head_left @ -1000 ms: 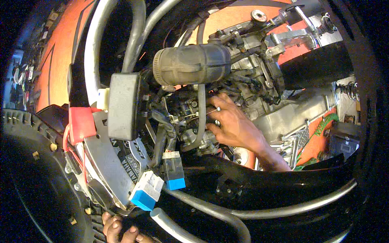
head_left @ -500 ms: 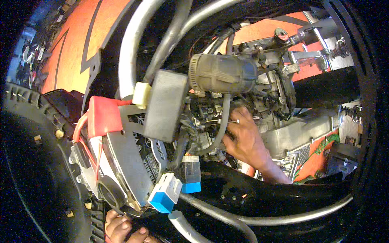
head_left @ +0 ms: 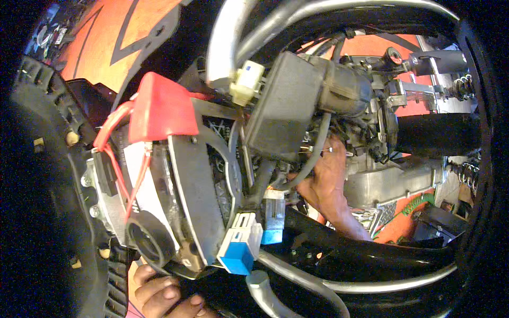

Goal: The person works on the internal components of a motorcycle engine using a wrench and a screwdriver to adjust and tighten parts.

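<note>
From the lower right, my right hand (head_left: 330, 177) reaches past a frame tube into the engine area, its fingers bent and their tips hidden among the parts. Beside it curve a grey hose (head_left: 317, 153) and a thin metal rod or cable end (head_left: 330, 150). Above them is a black ribbed rubber intake boot (head_left: 347, 87), partly covered by a flat black box (head_left: 289, 103). Low on the left, my left hand (head_left: 165, 296) shows curled fingers under the battery's (head_left: 185, 185) lower end. What those fingers grip cannot be made out. A red terminal cover (head_left: 163, 111) caps the battery.
Two pale connectors with blue ends, a nearer one (head_left: 239, 246) and a farther one (head_left: 274, 214), hang by the battery. Silver frame tubes (head_left: 392, 286) run along the near side. A black body panel (head_left: 47, 185) stands left; a black tyre (head_left: 437, 135) is at right.
The view has shifted, so the battery, red cover and black box appear larger and farther right. My right hand stays among the engine parts, and my left hand stays below the battery.
</note>
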`<state>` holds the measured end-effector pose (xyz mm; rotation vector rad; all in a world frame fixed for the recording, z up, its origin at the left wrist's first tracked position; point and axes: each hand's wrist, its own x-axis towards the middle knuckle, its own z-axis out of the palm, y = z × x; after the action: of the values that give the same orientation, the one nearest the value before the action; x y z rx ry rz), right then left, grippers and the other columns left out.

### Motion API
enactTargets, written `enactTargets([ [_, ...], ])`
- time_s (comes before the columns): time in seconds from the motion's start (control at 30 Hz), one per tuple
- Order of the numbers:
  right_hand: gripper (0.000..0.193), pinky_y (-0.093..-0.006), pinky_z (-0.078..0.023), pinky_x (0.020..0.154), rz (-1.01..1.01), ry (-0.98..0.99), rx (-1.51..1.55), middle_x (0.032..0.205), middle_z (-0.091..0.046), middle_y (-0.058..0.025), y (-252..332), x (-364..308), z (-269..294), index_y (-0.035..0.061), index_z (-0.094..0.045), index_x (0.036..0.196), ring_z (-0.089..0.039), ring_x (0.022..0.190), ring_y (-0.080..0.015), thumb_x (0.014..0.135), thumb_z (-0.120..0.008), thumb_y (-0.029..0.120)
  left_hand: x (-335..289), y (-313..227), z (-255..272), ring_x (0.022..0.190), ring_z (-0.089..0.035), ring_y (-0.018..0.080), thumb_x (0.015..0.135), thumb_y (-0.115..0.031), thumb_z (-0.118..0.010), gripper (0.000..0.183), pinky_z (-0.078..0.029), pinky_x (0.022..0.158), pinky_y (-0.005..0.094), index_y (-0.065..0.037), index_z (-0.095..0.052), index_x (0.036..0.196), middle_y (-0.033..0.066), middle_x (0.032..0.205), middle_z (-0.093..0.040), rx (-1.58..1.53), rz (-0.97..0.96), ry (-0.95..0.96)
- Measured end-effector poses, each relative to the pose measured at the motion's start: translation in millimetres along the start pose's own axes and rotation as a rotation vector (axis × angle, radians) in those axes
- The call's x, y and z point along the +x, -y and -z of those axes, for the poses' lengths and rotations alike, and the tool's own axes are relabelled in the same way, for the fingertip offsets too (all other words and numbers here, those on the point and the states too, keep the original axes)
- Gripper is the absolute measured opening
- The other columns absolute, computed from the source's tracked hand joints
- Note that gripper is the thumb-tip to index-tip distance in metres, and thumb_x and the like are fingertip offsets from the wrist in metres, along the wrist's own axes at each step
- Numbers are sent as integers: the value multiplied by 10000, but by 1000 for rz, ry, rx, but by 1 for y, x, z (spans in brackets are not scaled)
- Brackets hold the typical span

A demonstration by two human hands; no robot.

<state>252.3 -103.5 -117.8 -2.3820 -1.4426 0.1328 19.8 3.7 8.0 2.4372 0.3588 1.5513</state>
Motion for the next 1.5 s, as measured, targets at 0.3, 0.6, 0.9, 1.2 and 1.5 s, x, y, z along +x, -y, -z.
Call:
enactTargets([
  [0.3, 407, -458, -404, 918, 42, 16, 385, 1146, -488, -210, -12, 4, 6, -1, -623, 925, -459, 1079, -397, 597, -768, 190, -5, -4, -14, 829, -559, 290, 780, -163, -523, 177, -470, 788, 459, -13, -610, 813, 145, 847, -537, 36, 90, 51],
  [0.6, 370, -443, -391, 932, 208, 70, 415, 1090, -527, -154, -38, 9, 18, -7, -619, 918, -467, 1078, -337, 660, -717, 239, -2, -16, -32, 879, -545, 310, 795, -153, -509, 176, -448, 833, 479, -2, -590, 835, 165, 903, -527, -8, 102, 82],
  [0.9, 399, -446, -342, 958, 280, 119, 301, 1041, -539, -121, -29, 11, 21, 10, -633, 971, -450, 1078, -307, 696, -697, 292, 2, -17, -18, 929, -531, 330, 810, -143, -496, 175, -426, 878, 500, 9, -569, 858, 185, 959, -517, 124, 128, 80],
  [1.2, 407, -484, -393, 951, 239, -9, 400, 1119, -518, -195, -30, 6, -3, 31, -621, 1009, -454, 1103, -404, 692, -722, 264, 6, -27, -7, 987, -511, 358, 840, -123, -484, 176, -398, 917, 510, 28, -542, 910, 205, 1013, -503, 162, 180, 106],
  [1.5, 400, -500, -383, 972, 237, 145, 330, 1177, -492, -215, -28, 13, 13, 29, -638, 1025, -420, 1155, -438, 717, -698, 277, 6, -32, -11, 1001, -515, 353, 866, -125, -487, 162, -398, 916, 493, 21, -538, 914, 198, 1046, -506, 158, 202, 91],
])
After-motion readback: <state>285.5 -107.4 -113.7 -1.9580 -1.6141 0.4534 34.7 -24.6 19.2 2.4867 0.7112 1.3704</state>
